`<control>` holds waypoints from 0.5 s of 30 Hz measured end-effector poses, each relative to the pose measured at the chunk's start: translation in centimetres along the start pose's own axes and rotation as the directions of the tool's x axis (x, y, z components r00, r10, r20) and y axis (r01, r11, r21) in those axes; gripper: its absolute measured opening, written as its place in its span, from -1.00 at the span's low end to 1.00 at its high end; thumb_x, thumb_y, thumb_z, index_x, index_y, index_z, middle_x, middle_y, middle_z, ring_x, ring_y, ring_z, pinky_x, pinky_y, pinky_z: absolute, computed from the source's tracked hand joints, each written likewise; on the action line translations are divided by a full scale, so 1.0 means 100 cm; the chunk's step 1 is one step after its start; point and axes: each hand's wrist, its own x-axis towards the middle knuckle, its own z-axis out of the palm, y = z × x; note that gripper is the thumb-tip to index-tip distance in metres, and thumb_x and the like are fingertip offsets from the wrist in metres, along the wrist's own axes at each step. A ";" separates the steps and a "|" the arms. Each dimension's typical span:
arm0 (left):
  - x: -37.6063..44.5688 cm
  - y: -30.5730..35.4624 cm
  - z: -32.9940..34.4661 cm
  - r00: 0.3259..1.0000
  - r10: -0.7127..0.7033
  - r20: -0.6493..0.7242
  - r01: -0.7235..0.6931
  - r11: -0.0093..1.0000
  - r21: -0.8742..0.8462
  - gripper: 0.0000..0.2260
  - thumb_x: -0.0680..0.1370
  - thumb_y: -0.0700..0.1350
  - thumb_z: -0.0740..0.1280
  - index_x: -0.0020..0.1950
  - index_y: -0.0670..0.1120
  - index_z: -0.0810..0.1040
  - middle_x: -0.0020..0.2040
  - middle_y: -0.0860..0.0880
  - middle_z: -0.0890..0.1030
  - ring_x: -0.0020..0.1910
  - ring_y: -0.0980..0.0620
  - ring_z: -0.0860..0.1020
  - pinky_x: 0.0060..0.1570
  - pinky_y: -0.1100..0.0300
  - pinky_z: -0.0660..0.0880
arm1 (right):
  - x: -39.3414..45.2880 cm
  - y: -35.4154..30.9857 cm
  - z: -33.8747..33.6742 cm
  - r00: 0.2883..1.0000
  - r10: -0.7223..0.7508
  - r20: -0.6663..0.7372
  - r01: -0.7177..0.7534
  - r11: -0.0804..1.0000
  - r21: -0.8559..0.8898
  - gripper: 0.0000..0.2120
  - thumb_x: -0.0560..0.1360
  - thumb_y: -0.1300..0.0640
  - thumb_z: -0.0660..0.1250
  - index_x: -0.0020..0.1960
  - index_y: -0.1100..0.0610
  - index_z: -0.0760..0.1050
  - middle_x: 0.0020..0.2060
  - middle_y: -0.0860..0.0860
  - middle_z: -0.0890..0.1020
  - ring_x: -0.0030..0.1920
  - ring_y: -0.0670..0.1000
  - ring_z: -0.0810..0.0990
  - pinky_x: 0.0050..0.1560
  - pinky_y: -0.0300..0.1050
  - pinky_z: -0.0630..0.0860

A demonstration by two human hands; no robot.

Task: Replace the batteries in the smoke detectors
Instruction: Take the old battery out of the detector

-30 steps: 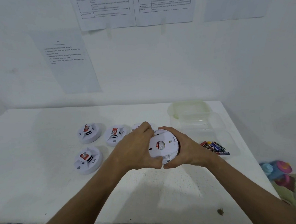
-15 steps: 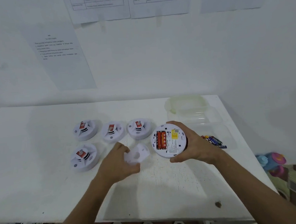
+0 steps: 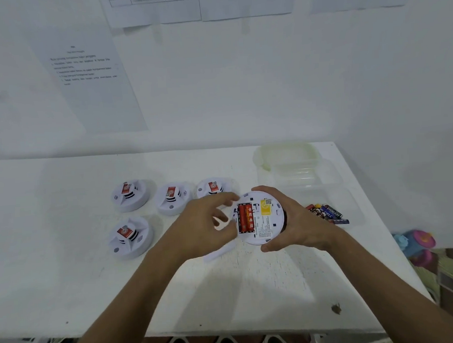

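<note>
Right hand (image 3: pixel 297 220) grips the opened smoke detector (image 3: pixel 260 217) by its rim, fingers curled round it, held just above the white table (image 3: pixel 67 274), back side up. Two red batteries (image 3: pixel 245 218) sit in the open compartment. Left hand (image 3: pixel 205 225) hovers beside them, fingers loosely bent, holding nothing. The removed back cover (image 3: pixel 217 252) lies on the table under the left hand. Step: pulling old cells, likely. Next move needs a fingertip pry on a battery end. Fresh batteries (image 3: pixel 327 214) lie just right; four other detectors (image 3: pixel 130 195) wait to the left.
</note>
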 end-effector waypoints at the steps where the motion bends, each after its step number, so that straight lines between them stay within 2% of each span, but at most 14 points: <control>1: 0.003 0.004 -0.001 0.999 0.020 0.050 -0.024 0.997 0.078 -0.50 0.42 0.08 0.40 0.36 0.11 0.45 0.19 0.17 0.57 -0.03 0.19 0.59 -0.05 0.24 0.58 | 0.001 -0.001 0.000 1.000 -0.005 0.003 0.005 1.000 0.000 -0.07 0.23 0.34 0.62 0.43 -0.11 0.25 0.25 -0.15 0.47 0.26 -0.12 0.48 0.13 -0.08 0.60; 4: 0.012 0.010 -0.001 0.988 0.040 0.146 -0.079 0.959 0.271 -0.42 0.41 0.06 0.43 0.41 0.09 0.36 0.25 0.12 0.53 0.08 0.16 0.50 0.10 0.13 0.55 | 0.003 -0.003 0.002 1.000 -0.018 0.011 0.018 1.000 0.013 -0.07 0.24 0.36 0.61 0.43 -0.10 0.25 0.23 -0.16 0.49 0.25 -0.10 0.50 0.12 -0.09 0.60; 6: 0.017 0.013 -0.001 0.982 0.034 0.185 -0.096 0.936 0.340 -0.41 0.40 0.06 0.44 0.39 0.07 0.34 0.22 0.10 0.51 0.09 0.14 0.46 0.12 0.12 0.53 | 0.005 -0.005 0.003 1.000 -0.018 0.013 0.018 1.000 0.001 -0.09 0.24 0.36 0.61 0.42 -0.10 0.25 0.20 -0.20 0.49 0.23 -0.13 0.50 0.10 -0.18 0.59; 8: 0.020 0.016 -0.002 0.977 0.046 0.208 -0.125 0.915 0.384 -0.46 0.40 0.06 0.45 0.33 0.06 0.36 0.14 0.10 0.50 0.03 0.12 0.44 0.05 0.19 0.49 | 0.007 -0.005 0.004 1.000 -0.013 0.007 0.013 1.000 -0.010 -0.11 0.25 0.37 0.60 0.39 -0.10 0.26 0.17 -0.24 0.50 0.21 -0.17 0.50 0.07 -0.24 0.57; 11: 0.023 0.022 -0.005 0.971 0.063 0.232 -0.156 0.900 0.407 -0.60 0.41 0.03 0.45 0.17 0.01 0.40 -0.01 0.10 0.47 -0.06 0.12 0.43 -0.09 0.25 0.44 | 0.006 -0.005 0.004 1.000 -0.011 -0.005 0.011 1.000 0.000 -0.11 0.24 0.40 0.60 0.38 -0.09 0.28 0.15 -0.23 0.51 0.20 -0.17 0.51 0.06 -0.24 0.57; 15: 0.026 0.025 -0.011 0.958 0.037 0.285 -0.170 0.873 0.456 -0.68 0.40 0.05 0.46 0.03 -0.02 0.44 -0.03 0.05 0.51 -0.10 0.11 0.44 -0.15 0.25 0.45 | 0.008 -0.007 0.003 1.000 -0.010 0.025 0.010 1.000 -0.002 -0.13 0.25 0.42 0.58 0.37 -0.08 0.29 0.14 -0.23 0.51 0.19 -0.17 0.52 0.04 -0.23 0.58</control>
